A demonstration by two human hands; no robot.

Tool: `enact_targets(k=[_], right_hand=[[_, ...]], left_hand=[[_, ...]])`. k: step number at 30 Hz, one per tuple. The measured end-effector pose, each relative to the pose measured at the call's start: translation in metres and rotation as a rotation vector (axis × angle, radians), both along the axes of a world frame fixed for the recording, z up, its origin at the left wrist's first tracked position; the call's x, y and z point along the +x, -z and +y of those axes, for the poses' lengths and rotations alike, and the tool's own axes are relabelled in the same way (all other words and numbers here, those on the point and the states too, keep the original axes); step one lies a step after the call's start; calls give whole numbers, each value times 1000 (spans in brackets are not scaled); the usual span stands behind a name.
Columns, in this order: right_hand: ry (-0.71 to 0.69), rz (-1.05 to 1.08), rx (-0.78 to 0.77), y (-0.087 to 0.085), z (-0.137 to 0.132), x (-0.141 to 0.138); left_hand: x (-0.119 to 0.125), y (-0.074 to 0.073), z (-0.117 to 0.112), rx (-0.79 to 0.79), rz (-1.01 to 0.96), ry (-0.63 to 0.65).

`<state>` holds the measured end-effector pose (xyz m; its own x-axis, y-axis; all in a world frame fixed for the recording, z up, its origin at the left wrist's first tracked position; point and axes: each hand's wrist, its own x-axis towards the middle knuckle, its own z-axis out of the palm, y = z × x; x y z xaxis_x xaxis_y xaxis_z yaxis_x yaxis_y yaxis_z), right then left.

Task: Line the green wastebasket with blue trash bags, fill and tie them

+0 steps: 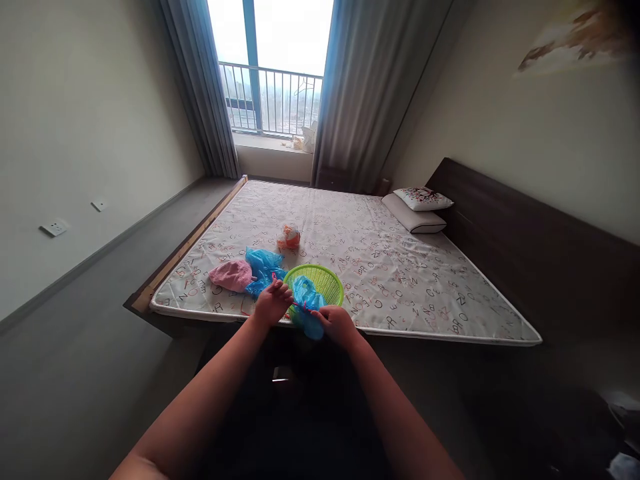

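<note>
where both forearms reach out over the near edge of the mattress (400, 267), the two hands meet on one blue plastic bag (306, 307). left hand (273, 303): fingers curled narrow, pinching the bag's upper left part, where a thin pink strip (299, 305) runs toward the other hand. right hand (339, 325): closed on the bag's lower right side, knuckles up, thumb side toward the left hand. the bag hangs between them, bunched, its lower end dropping just past the mattress edge.

just beyond the right hand and touching the bag: a green plastic basket (325, 279), round, mesh-walled, sitting on the mattress; part of the bag lies against its near rim or inside it, cannot tell which.

just beyond the left hand: a second blue bag (263, 267), crumpled, flat on the mattress. to the outer side of that, touching it: a pink knitted piece (231, 275). farther out from both hands, apart from the rest: a small orange and white bundle (289, 237), too small to make out.

far corner, well away to the right: two pillows (420, 208) stacked against a dark headboard (525, 233). beyond the bed, curtains (370, 87) frame a window with a railing (273, 100).
</note>
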<state>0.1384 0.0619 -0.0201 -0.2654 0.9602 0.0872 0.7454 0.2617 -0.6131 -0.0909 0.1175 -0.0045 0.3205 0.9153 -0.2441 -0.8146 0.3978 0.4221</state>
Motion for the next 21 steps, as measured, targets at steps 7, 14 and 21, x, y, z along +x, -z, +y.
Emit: enact_targets(k=[7, 14, 21], right_hand=[[-96, -382, 198, 6, 0, 16], [-67, -485, 186, 1, 4, 36], [-67, -426, 155, 1, -1, 51]], left_hand=[[-4, 6, 21, 164, 515, -50], [-25, 2, 35, 180, 572, -167], [-21, 5, 36, 191, 601, -153]])
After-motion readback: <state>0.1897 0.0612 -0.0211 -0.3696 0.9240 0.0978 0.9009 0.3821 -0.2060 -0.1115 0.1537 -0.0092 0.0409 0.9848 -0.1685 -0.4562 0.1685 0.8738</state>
